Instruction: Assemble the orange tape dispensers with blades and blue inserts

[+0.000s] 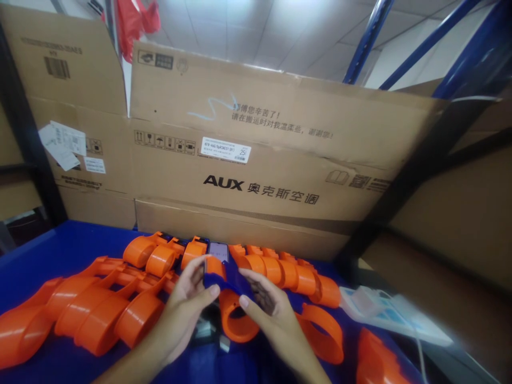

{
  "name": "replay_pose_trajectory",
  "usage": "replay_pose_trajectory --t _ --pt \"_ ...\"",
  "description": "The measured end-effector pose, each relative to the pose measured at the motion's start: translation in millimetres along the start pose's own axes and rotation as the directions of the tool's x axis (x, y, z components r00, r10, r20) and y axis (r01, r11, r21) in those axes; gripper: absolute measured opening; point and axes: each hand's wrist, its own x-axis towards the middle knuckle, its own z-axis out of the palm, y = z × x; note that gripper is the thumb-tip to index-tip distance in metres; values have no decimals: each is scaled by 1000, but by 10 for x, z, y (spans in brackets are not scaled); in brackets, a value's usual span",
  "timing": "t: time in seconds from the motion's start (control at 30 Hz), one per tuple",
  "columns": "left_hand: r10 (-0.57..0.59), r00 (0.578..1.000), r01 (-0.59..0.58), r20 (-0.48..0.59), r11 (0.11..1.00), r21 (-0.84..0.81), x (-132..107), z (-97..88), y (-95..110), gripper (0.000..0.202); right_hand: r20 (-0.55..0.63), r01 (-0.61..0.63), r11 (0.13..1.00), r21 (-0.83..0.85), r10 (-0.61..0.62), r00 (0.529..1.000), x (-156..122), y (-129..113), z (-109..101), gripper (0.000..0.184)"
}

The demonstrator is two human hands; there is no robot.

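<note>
My left hand (188, 301) and my right hand (266, 309) meet over a blue table (68, 250). Together they grip one orange plastic ring part with a dark blue piece (228, 280) on its top; the orange ring (236, 320) hangs below my fingers. Both thumbs press on the blue piece and the fingers curl round it. A row of similar orange ring parts (100, 309) lies to the left of my left hand. Another row (288, 277) runs behind my right hand.
A phone (218, 250) lies among the orange parts just behind my hands. Large AUX cardboard boxes (260, 160) wall off the back. A white flat object (384, 312) lies at the right. Blue shelf beams (368, 37) rise at upper right.
</note>
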Motion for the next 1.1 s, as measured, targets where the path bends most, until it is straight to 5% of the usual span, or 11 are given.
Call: replay_pose_trajectory --t 0.23,0.37,0.5,0.6,0.9,1.1 --pt "56 981 -61 186 998 18 -7 -95 48 66 42 210 939 -271 -206 978 -72 -5 -4 57" --pt "95 964 -113 249 992 59 18 -171 9 64 51 389 726 -566 -441 896 -73 18 -16 60" --pt "157 975 -190 157 957 219 64 -185 -23 53 121 476 472 -742 -603 788 -66 94 -25 59" --pt "244 965 -263 99 895 359 74 -166 1 45 166 499 396 -771 -632 757 -66 134 -29 62" --pt "250 965 -262 82 879 399 44 -137 67 41 136 467 456 -758 -589 796 -64 138 -27 69" --pt "187 966 -230 179 938 261 -23 -128 5 73 -2 402 650 -645 -527 850 -80 74 -30 67"
